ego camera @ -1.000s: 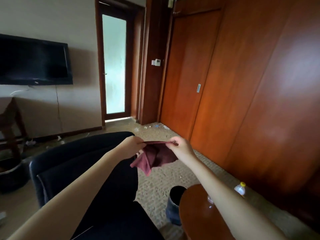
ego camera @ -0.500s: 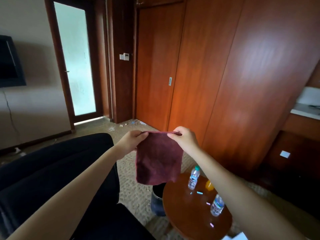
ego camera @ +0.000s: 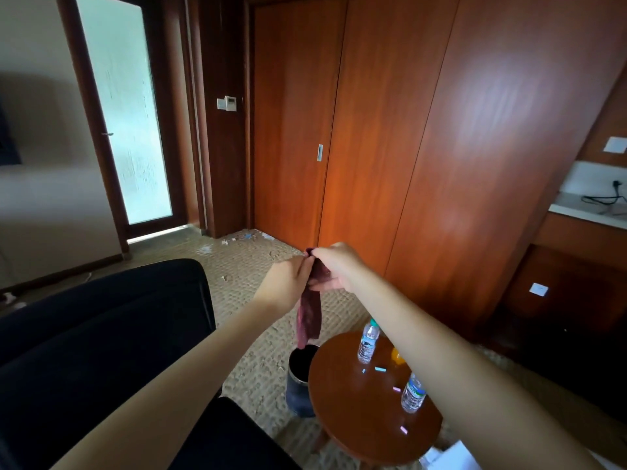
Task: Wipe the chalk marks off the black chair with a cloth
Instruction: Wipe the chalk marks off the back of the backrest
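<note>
A dark red cloth (ego camera: 309, 317) hangs folded into a narrow strip in front of me, above the floor. My right hand (ego camera: 339, 266) pinches its top edge. My left hand (ego camera: 288, 283) is pressed against the cloth's left side, fingers fairly straight, right beside my right hand. The black chair (ego camera: 101, 334) fills the lower left, its back and seat below my left forearm. No chalk marks show on the part of the chair I can see.
A round wooden table (ego camera: 359, 412) stands at the lower right with two water bottles (ego camera: 368, 340) and small chalk pieces (ego camera: 380, 369). A dark bin (ego camera: 300, 381) sits on the carpet between chair and table. Wooden wardrobe doors (ego camera: 407, 130) stand ahead.
My hands have come together, folding the spread cloth in half into a narrow hanging strip. My view has shifted slightly to the right.
</note>
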Tool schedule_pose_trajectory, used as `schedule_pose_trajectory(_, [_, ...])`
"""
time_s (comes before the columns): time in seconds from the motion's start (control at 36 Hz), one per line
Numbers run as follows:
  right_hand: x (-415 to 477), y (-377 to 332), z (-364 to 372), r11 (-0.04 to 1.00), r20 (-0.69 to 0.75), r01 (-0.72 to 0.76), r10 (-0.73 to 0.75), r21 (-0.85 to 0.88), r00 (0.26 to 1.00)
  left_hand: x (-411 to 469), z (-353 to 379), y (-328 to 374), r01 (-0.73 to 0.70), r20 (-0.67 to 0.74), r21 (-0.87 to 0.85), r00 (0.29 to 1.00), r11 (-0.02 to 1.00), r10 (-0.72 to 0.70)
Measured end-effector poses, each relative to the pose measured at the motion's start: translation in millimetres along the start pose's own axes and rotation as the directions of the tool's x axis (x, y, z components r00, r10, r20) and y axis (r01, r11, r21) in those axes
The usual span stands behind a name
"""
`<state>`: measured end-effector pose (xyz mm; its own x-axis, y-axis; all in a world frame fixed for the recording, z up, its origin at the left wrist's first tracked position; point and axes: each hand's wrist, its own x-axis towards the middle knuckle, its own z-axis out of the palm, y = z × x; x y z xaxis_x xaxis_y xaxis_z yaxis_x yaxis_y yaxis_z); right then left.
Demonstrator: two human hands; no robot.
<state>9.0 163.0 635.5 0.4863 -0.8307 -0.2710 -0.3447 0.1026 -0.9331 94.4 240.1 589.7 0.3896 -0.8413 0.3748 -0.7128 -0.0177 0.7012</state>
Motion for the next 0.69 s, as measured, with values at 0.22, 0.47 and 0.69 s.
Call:
schedule_pose_trajectory(0.22, [6, 2, -8, 0.980, -0.083, 0.093, -0.109, -0.176, 0.991, -6, 5, -6, -0.123, 0.192, 0.032, 0.975, 0.992, 0.115])
schedule_pose_trajectory(0.47, [24, 52, -31, 0.972, 0.038, -0.060, 0.070, -0.226, 0.997, 9, 18, -14, 0.353, 0.212, -0.756, 0.929, 0.551, -0.304])
schedule_pose_trajectory(0.69, [47, 117, -60, 0.989, 0.269, -0.056, 0.018, 0.134, 0.963, 30, 76, -48, 0.648, 0.458, -0.702, 0.729, 0.295, -0.509])
